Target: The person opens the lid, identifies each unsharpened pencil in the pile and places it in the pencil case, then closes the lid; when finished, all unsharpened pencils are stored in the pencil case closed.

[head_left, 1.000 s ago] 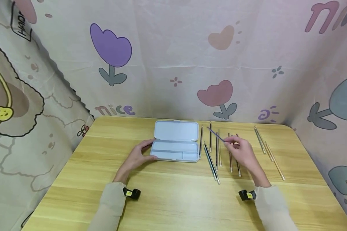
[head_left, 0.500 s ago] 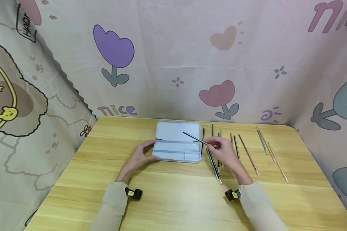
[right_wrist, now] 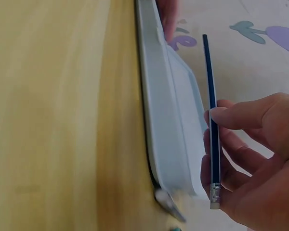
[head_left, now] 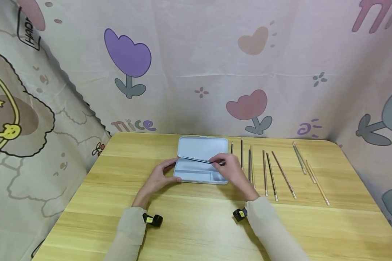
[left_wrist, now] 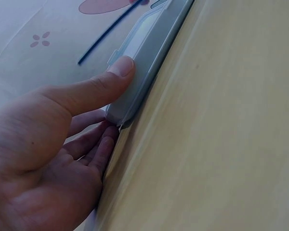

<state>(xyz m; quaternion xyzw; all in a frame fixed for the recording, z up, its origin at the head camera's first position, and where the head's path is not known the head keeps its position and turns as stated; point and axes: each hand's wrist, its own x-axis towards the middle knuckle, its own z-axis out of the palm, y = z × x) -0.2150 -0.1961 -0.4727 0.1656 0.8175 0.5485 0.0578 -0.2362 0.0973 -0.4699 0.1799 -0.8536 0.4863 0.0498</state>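
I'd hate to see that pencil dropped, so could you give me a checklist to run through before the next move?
1. Pencil case steadied: ok, the left hand grips its left end.
2. Lid open: ok, it is folded back, away from the compartments.
3. Dark blue pencil held: ok, the right hand pinches it between thumb and fingers.
4. Pencil lowered into a compartment: not ok, it is held above the case.
5. Tip sharpened: cannot tell, too small to judge.
6. Right end of the rear compartment visible: not ok, the right hand covers it in the head view.
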